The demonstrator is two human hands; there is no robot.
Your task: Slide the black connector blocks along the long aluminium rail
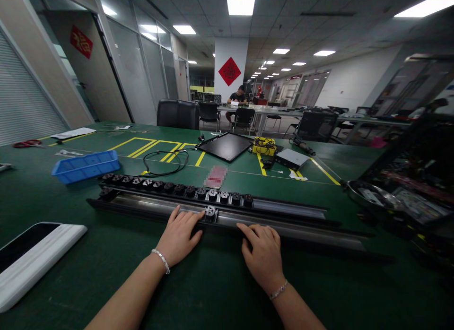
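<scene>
A long black metal channel [294,230] with a bare inner floor lies across the green table before me. Inside it sits a single black socket module [210,213]. My left hand [182,233] has its fingers spread over the channel, the index fingertip at the module's left side. To the right of the module, my right hand [263,254] rests its index fingertip on the channel's near edge, its other fingers loosely bent. Behind runs a second black channel [294,209], its left part lined with several socket modules [190,191].
A blue plastic bin [87,166] stands at left, with a white device [42,259] nearer me. Farther back are a black cable [166,162], a flat black panel [227,146], a yellow block [265,146] and a grey box [292,159]. A metal bowl [372,197] stands at right.
</scene>
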